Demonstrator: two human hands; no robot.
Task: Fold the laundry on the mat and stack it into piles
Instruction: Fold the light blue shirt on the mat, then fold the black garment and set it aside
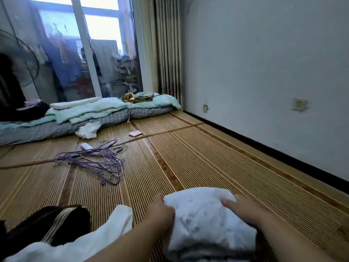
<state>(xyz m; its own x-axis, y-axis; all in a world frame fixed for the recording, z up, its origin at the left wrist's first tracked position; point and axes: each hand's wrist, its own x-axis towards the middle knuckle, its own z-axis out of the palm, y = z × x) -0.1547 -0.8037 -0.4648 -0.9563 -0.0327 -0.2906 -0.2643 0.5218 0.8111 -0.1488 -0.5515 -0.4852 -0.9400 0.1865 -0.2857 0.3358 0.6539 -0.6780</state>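
Looking at the lower middle of the frame, you have both hands on a folded white cloth (204, 222) with faint grey marks, which lies on the striped woven mat (207, 157) over what look like more folded layers at the bottom edge. Your left hand (160, 210) is at the cloth's left edge, its fingers curled in and pinching the fabric there. Your right hand (245, 208) rests on the cloth's upper right corner with the thumb laid flat on top; the other fingers go past the edge, so you cannot tell whether they are spread or curled. At lower left, a white garment (98, 237) lies beside a dark striped garment (62, 222). Farther up the mat, left of centre, a tangle of purple hangers (94, 159) lies across a long thin stick (166, 132). Folded pale green bedding (90, 110) runs along the window at upper left.
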